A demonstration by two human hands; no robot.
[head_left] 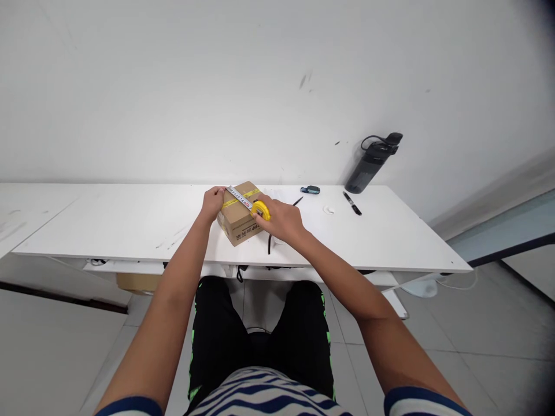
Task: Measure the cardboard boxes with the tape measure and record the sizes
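Note:
A brown cardboard box [241, 215] with yellow tape and dark printing on its near side sits on the white desk. Across its top runs the pulled-out blade of a yellow tape measure [261, 210]. My right hand [281, 219] is closed around the tape measure's case at the box's right edge. At the box's far left edge, my left hand [213, 202] pinches the blade's free end. A dark pen-like stick [298, 201] pokes out beyond my right hand, its other part hidden.
On the white desk [399, 237], a black water bottle [372, 164] stands near the wall. A black marker [352, 203], a small dark object [310, 189] and a white scrap [328, 210] lie right of my hands. Another cardboard box [137, 282] shows under the desk.

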